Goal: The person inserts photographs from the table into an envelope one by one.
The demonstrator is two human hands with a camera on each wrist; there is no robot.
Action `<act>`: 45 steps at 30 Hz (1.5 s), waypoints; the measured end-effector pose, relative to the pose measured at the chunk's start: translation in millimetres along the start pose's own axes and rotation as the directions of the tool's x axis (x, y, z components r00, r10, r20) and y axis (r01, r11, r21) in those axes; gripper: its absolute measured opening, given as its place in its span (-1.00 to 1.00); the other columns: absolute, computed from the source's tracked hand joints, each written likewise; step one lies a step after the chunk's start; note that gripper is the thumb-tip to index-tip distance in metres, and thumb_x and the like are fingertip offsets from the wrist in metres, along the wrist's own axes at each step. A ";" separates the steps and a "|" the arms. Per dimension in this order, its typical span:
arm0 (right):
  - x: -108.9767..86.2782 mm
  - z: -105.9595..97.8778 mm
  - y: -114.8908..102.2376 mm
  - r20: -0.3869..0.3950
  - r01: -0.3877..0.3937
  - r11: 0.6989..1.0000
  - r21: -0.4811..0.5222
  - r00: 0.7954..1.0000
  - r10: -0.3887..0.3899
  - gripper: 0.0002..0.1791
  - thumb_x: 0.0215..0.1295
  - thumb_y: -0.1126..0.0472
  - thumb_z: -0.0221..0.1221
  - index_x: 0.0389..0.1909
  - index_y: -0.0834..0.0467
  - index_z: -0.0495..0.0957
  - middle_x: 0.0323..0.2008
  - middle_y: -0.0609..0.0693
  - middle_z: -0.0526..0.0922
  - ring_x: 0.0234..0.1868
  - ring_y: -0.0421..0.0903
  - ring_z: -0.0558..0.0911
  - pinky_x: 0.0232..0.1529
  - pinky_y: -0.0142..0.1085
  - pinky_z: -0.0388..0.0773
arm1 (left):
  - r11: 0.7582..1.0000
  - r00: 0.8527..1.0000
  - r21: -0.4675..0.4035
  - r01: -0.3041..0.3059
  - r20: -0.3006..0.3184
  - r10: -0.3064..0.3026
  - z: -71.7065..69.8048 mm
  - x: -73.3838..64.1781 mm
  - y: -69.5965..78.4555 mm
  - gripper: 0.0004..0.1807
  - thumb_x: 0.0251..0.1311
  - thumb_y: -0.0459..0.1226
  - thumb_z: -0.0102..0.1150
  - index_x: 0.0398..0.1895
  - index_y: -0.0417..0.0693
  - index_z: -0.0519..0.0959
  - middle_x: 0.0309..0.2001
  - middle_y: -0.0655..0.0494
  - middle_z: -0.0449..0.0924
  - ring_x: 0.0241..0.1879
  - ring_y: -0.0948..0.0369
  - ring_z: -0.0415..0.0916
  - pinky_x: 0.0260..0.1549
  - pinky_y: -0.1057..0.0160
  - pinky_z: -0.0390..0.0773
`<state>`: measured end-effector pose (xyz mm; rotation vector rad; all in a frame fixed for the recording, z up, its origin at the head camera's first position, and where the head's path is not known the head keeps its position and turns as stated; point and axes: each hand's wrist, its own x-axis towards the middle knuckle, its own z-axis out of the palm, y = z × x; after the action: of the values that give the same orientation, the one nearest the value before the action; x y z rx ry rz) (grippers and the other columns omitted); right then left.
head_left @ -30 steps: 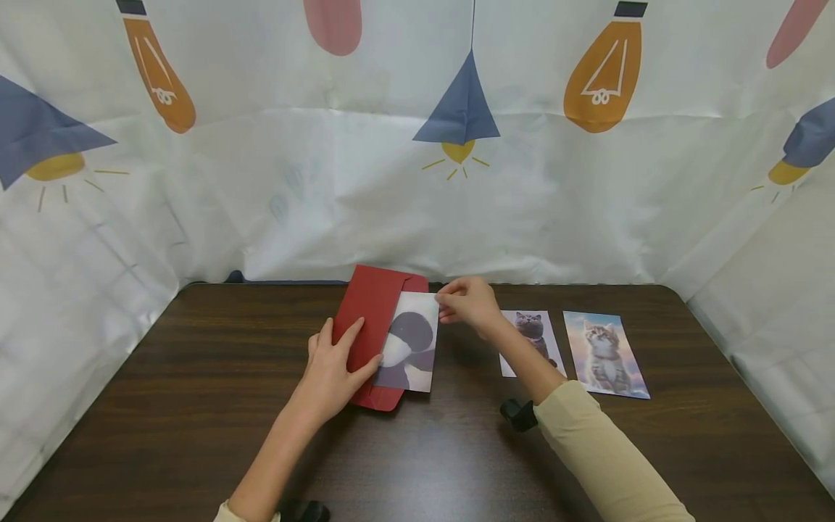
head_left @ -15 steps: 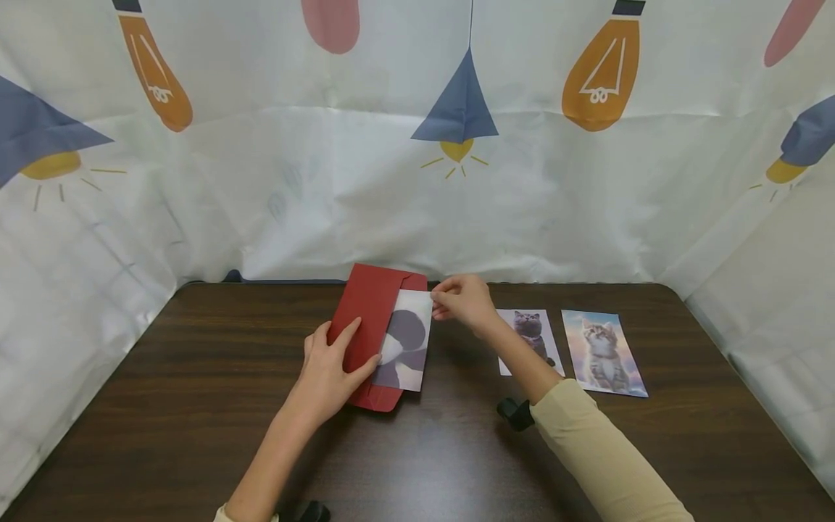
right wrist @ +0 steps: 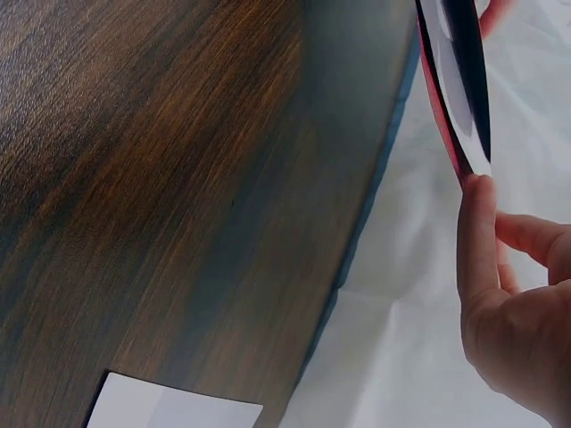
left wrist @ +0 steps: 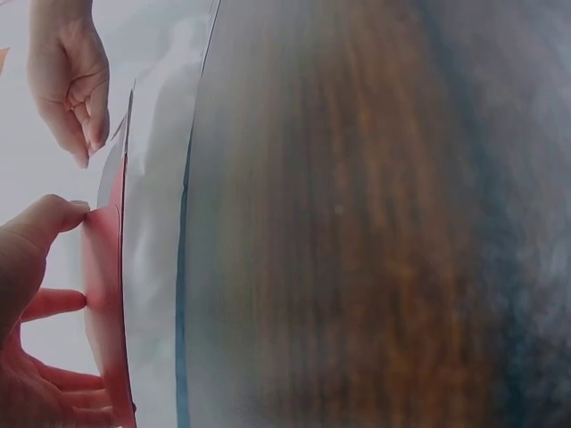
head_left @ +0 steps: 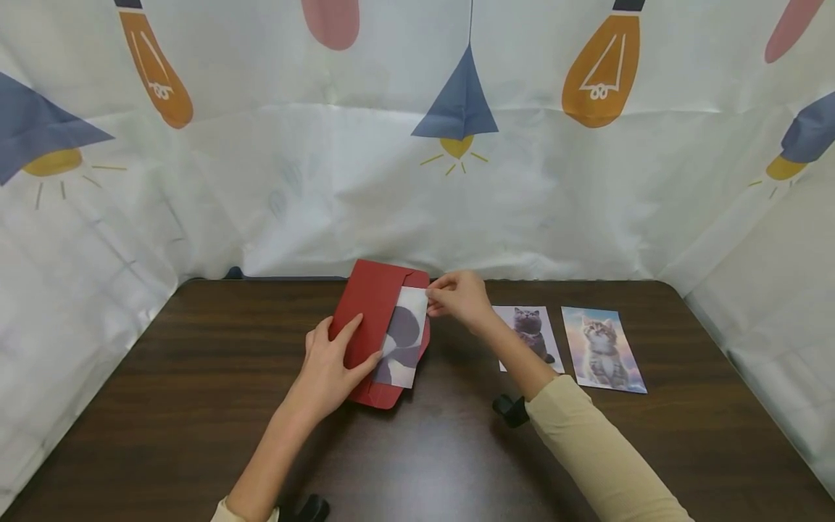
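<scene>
My left hand (head_left: 330,371) rests on the front of a red envelope (head_left: 372,297) with its fingers spread, the thumb lying near the opening. A photo card (head_left: 402,341) with a grey-and-white print sits partly inside; its left portion is hidden in the envelope. By the card's top right corner, the thumb and forefinger of my right hand (head_left: 459,297) pinch its edge. In the right wrist view the card (right wrist: 459,85) appears edge-on and slightly bowed against the envelope. The left wrist view gives the envelope (left wrist: 104,294) nearly side-on, with thumb and fingers touching its face.
Two cat photo cards lie to the right on the dark wooden table (head_left: 196,377): a grey cat (head_left: 530,326), partly covered by my right forearm, and a striped kitten (head_left: 603,348). A printed white curtain (head_left: 365,181) hangs behind the table's far edge.
My right hand has shifted slightly left, and the card has slid further into the envelope, so less of it shows. My left hand has stayed about where it was.
</scene>
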<state>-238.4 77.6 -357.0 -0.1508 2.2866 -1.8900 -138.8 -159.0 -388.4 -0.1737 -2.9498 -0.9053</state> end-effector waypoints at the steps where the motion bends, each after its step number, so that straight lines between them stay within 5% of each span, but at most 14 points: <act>1: -0.1 0.3 -0.3 -0.001 0.003 1.000 0.001 1.000 -0.003 -0.80 0.43 0.45 0.25 -0.09 0.56 0.65 -0.36 0.27 0.75 -0.53 -0.19 0.72 -0.20 -0.12 0.79 | 1.000 1.000 0.001 -0.002 -0.001 0.002 -0.2 0.2 0.3 -0.14 0.30 -0.11 0.39 0.60 -0.17 0.29 0.50 -0.44 0.08 0.45 -0.33 0.05 0.08 -0.29 0.66; 21: -0.8 13.6 -2.5 -0.030 0.035 0.999 -0.018 0.999 -0.036 -0.84 0.39 0.46 0.27 -0.15 0.54 0.69 -0.35 0.31 0.79 -0.52 -0.18 0.76 -0.34 -0.30 0.76 | 1.000 1.000 0.005 0.007 0.002 -0.007 -6.7 -1.6 4.2 -0.14 0.30 -0.10 0.40 0.60 -0.16 0.29 0.51 -0.43 0.06 0.45 -0.33 0.04 0.10 -0.30 0.64; 45: 1.3 30.2 1.0 -0.071 0.061 0.997 0.051 0.996 -0.058 -0.87 0.36 0.51 0.25 -0.20 0.55 0.69 -0.36 0.35 0.78 -0.54 -0.16 0.76 -0.35 -0.27 0.77 | 1.000 0.999 0.009 -0.029 -0.028 0.029 -3.0 -0.5 2.2 -0.18 0.34 -0.10 0.38 0.57 -0.20 0.32 0.53 -0.48 0.04 0.42 -0.37 0.05 0.08 -0.28 0.65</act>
<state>-233.8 48.5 -363.6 -0.1499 2.2982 -2.0140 -138.0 -159.0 -384.8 -0.2012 -2.9169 -0.8834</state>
